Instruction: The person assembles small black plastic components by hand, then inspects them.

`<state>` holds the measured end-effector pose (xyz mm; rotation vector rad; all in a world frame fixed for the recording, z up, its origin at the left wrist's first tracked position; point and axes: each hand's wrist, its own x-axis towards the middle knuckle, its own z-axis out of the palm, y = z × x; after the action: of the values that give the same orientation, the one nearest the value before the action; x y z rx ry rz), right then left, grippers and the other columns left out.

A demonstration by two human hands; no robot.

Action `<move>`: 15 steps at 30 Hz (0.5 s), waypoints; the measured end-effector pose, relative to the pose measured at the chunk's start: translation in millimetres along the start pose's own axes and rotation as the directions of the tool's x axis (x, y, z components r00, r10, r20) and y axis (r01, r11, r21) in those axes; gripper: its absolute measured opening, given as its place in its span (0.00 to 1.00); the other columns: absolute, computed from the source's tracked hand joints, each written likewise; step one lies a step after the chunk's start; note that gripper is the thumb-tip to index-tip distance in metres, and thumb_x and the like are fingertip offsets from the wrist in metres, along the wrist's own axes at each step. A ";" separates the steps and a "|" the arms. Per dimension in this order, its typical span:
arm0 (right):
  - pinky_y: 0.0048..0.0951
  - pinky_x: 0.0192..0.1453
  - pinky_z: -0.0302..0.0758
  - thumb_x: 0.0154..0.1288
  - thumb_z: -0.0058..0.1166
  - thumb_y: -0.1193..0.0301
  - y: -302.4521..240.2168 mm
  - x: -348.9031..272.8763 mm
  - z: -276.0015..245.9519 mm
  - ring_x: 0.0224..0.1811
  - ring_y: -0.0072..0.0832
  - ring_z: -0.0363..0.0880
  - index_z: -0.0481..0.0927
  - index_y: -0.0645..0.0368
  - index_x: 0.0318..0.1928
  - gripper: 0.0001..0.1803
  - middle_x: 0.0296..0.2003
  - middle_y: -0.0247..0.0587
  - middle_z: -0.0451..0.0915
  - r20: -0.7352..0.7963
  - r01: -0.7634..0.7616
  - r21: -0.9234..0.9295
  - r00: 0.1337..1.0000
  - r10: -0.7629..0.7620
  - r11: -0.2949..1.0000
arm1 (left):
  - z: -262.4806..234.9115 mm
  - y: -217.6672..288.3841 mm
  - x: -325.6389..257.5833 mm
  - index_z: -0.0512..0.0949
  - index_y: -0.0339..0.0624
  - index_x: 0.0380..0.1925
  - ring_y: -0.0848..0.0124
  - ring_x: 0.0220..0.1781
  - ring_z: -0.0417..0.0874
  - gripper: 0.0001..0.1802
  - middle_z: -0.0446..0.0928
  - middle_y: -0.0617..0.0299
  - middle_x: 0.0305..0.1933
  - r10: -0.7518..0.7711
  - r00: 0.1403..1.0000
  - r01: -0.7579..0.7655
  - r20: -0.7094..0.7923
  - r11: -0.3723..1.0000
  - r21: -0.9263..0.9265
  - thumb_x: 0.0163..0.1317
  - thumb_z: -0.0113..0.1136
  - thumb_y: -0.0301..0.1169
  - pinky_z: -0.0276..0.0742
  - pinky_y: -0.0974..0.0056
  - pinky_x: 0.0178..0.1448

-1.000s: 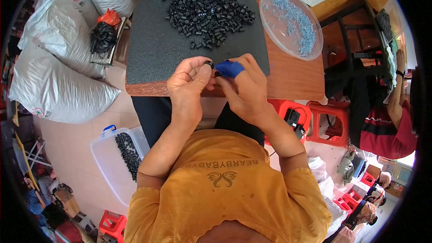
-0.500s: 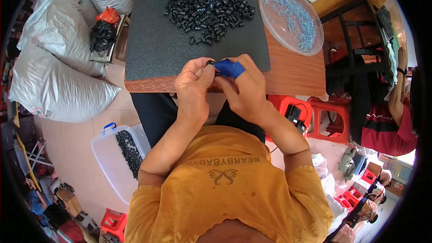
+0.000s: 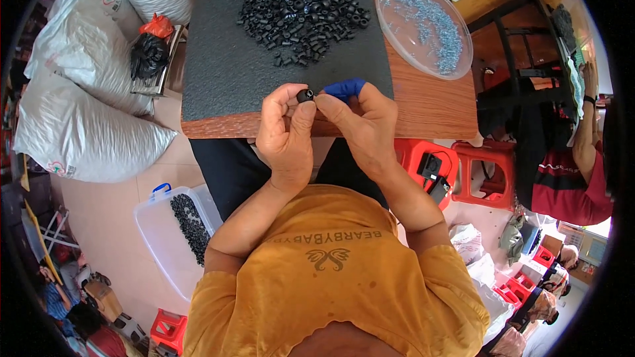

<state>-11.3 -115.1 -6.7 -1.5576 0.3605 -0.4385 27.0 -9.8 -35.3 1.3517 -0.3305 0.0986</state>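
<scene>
Head view: two hands, left hand (image 3: 286,133) and right hand (image 3: 362,125), together pinching one black ring (image 3: 305,96); one clear dish (image 3: 423,25).

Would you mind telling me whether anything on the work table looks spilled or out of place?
Nothing stands out. The black rings lie heaped on the dark foam mat, and the small blue parts stay inside the clear round tray.

Both hands (image 3: 324,125) pinch small black ring (image 3: 305,96) over black foam mat (image 3: 231,73).
</scene>
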 end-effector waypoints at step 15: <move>0.20 0.36 0.76 0.61 0.62 0.77 -18.2 16.7 -20.6 0.32 0.15 0.78 0.80 0.66 0.37 0.06 0.29 0.34 0.83 0.109 0.144 -0.068 0.985 -0.136 0.987 | -8.5 12.6 3.8 0.75 0.32 0.49 0.78 0.36 0.79 0.12 0.80 0.60 0.37 -0.343 0.896 0.431 0.281 0.822 -0.371 0.67 0.58 0.26 0.78 0.73 0.41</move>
<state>-7.5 -140.6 12.6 -1.6788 0.1886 -0.4547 28.9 0.8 -23.8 0.9661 -0.2209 -0.4401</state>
